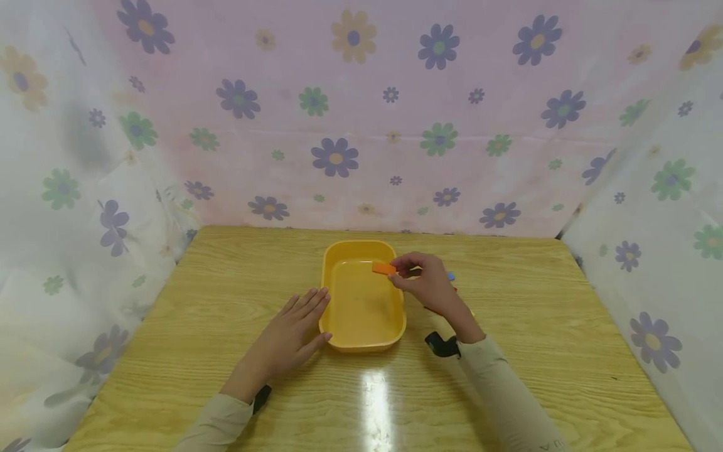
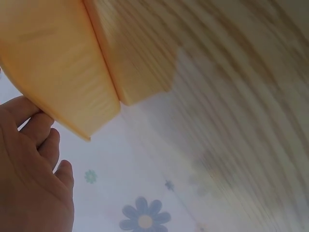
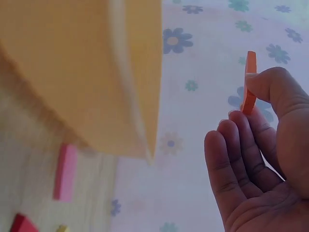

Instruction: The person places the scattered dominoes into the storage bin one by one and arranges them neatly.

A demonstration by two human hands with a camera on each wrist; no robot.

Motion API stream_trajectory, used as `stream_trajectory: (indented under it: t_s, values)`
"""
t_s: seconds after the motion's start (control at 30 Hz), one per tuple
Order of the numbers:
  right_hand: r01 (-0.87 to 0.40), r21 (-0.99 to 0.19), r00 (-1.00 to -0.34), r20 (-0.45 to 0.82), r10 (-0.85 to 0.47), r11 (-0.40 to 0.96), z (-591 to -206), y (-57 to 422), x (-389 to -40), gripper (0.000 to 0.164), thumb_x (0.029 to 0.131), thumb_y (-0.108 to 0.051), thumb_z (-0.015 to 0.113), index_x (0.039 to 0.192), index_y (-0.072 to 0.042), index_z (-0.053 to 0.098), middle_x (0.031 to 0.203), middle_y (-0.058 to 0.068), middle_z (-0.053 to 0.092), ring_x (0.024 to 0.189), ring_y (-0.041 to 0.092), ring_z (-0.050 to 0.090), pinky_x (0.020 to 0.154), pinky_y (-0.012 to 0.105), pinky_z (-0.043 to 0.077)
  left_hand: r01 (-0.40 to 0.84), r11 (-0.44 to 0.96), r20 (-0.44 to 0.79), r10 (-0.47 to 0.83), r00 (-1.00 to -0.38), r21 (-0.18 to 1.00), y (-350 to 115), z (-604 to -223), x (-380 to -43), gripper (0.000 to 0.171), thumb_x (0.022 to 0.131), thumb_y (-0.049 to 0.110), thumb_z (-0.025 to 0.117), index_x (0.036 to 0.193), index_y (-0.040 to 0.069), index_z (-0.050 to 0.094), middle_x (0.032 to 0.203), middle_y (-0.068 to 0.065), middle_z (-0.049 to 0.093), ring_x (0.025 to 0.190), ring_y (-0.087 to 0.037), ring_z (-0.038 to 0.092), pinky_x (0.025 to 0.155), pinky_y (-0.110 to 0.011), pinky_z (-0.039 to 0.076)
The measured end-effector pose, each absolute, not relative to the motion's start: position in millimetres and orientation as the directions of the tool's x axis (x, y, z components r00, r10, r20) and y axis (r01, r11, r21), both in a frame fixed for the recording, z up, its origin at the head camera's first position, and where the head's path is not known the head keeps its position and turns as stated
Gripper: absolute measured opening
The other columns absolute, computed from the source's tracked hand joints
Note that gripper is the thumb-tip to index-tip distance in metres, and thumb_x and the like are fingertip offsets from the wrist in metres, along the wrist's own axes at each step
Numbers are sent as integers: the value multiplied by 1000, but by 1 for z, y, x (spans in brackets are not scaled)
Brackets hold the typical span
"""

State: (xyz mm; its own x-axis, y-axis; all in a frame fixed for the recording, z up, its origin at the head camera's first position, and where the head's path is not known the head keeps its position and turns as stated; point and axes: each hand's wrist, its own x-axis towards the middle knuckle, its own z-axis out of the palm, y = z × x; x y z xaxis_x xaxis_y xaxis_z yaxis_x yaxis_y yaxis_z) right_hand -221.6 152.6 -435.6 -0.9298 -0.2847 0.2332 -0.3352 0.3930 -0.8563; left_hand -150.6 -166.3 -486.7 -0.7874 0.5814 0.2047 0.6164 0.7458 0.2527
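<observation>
A yellow plastic tray [image 1: 361,342] with raised walls stands on the wooden table. My left hand [image 1: 290,336] rests its fingertips on the tray's left rim, fingers straight; the left wrist view also shows these fingers [image 2: 41,130] against the tray's outer wall [image 2: 63,72]. Over the right part of the tray, my right hand [image 1: 426,279] pinches a flat orange block [image 1: 383,269] between thumb and fingers. In the right wrist view the orange block [image 3: 249,82] is held up above the tray's rim, apart from it.
Right of the tray, partly hidden under the right hand, lie several small pieces, among them a blue one [image 1: 450,275]. The right wrist view shows a pink block [image 3: 65,172] and a red block [image 3: 23,224] on the table. Flowered curtains [image 1: 361,125] enclose the table.
</observation>
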Motion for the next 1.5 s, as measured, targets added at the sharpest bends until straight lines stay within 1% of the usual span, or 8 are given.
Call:
stream_trajectory:
  t_s: [0.07,0.27,0.5,0.73,0.97,1.1,1.33,1.5]
  values:
    - [-340,-864,-924,234,-302,371,-431,145,-231,19,90,-7,78,107,0,75,103,15,72,88,25,69,81,31,63,613,751,200,580,-790,247,-166,-487,-151,73,105,46,52,160,4,29,167,-10,24,155,-30,23,126,-55,20]
    - [-335,-867,-926,231,-300,368,-426,120,-262,20,91,-8,76,108,2,75,102,17,73,90,27,71,82,33,63,616,756,208,580,-788,223,-165,-487,-152,73,105,48,51,160,5,30,167,-9,26,155,-30,24,125,-54,22]
    - [-151,-891,-981,82,-177,428,-436,96,-288,21,91,-12,78,106,1,77,101,17,75,88,27,72,79,33,63,604,759,188,574,-797,243,-164,-485,-154,72,106,49,48,160,6,29,168,-8,24,156,-27,22,127,-52,20]
    - [-51,-889,-979,-45,-198,454,-456,80,-295,21,89,-13,79,104,3,78,102,18,74,88,35,73,74,33,63,619,751,197,587,-785,230,-162,-485,-153,72,105,48,50,159,4,31,167,-10,26,155,-30,24,125,-55,22]
    - [-16,-841,-981,-91,-172,540,-477,73,-297,16,86,-9,80,99,1,80,94,15,74,74,21,67,67,27,59,612,752,182,584,-791,245,-161,-483,-150,73,105,49,50,160,4,29,167,-10,24,156,-28,21,126,-54,20]
    - [6,-827,-980,-117,-161,563,-482,72,-298,15,84,-8,81,95,2,80,89,15,75,69,19,64,63,26,57,614,753,191,584,-789,236,-162,-484,-150,73,105,48,51,159,4,31,167,-10,26,155,-29,21,126,-54,20]
    - [5,-818,-977,-126,-170,576,-490,71,-301,19,83,-6,81,99,3,78,100,16,74,82,23,67,72,30,60,614,753,201,581,-789,236,-162,-484,-150,72,105,48,51,159,3,32,167,-10,27,155,-29,23,126,-53,20]
    - [-9,-808,-978,-117,-175,589,-491,69,-303,18,85,-4,79,101,4,77,103,18,73,84,25,68,74,31,60,610,757,197,577,-792,235,-162,-483,-150,72,105,48,51,159,4,31,167,-10,26,155,-28,22,126,-52,20]
